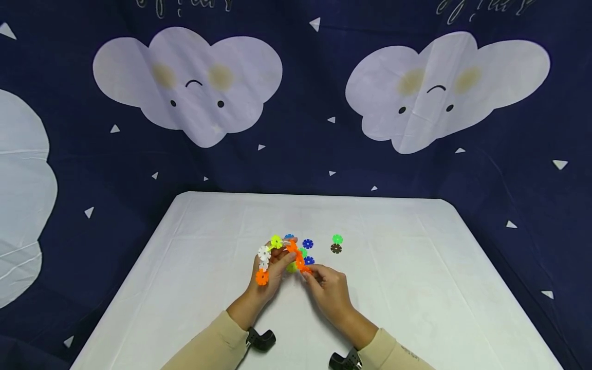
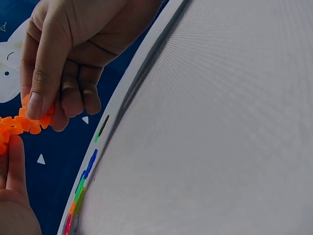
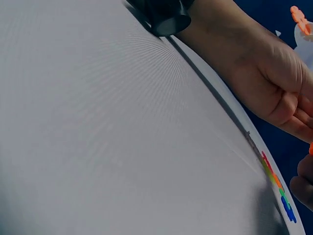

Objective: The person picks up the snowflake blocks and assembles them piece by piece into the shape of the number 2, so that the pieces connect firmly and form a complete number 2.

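An arched chain of snowflake building discs (image 1: 264, 253), in orange, white and yellow, is held above the table between both hands. My left hand (image 1: 270, 273) grips it near the orange discs at its right side, thumb in front and fingers behind. My right hand (image 1: 332, 291) pinches the orange disc at the right end between thumb and forefinger. That pinch shows close up in the left wrist view, where the right thumb lies over an orange disc (image 2: 35, 126). The left hand (image 3: 279, 83) crosses the upper right of the right wrist view; an orange end disc (image 3: 298, 17) shows beyond it.
On the white table (image 1: 416, 288) behind the hands lie several loose discs, among them a blue disc (image 1: 308, 243), a green disc (image 1: 337, 239) and a brown disc (image 1: 336, 248). Others are partly hidden by the hands. A dark blue cloud-print cloth (image 1: 296, 154) hangs behind the table.
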{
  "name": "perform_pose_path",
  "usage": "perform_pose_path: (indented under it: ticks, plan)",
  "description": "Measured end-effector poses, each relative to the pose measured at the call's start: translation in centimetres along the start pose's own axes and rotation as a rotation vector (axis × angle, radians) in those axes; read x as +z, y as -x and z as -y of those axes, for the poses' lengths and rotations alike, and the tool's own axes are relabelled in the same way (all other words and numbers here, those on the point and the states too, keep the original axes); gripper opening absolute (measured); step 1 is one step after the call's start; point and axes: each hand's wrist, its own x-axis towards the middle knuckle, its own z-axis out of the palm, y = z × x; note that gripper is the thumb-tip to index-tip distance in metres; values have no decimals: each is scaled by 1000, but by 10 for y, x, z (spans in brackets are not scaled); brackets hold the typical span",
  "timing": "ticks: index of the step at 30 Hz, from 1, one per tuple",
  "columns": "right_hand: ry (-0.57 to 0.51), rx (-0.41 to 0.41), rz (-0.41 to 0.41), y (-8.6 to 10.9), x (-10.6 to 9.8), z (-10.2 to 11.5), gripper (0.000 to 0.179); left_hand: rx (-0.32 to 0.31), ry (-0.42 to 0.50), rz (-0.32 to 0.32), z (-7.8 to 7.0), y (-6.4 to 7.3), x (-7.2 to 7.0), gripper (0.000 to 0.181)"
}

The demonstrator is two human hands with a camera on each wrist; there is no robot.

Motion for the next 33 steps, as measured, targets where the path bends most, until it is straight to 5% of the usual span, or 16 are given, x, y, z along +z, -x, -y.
perform_pose_path:
  ticks: [23, 33]
  plan:
    - [30, -10, -43, 7, 4, 4, 18, -68, -24, -76, -4, 5, 7, 34]
    - [39, -39, -73, 5, 4, 8, 21, -35, 21, -105, -2, 6, 9, 38]
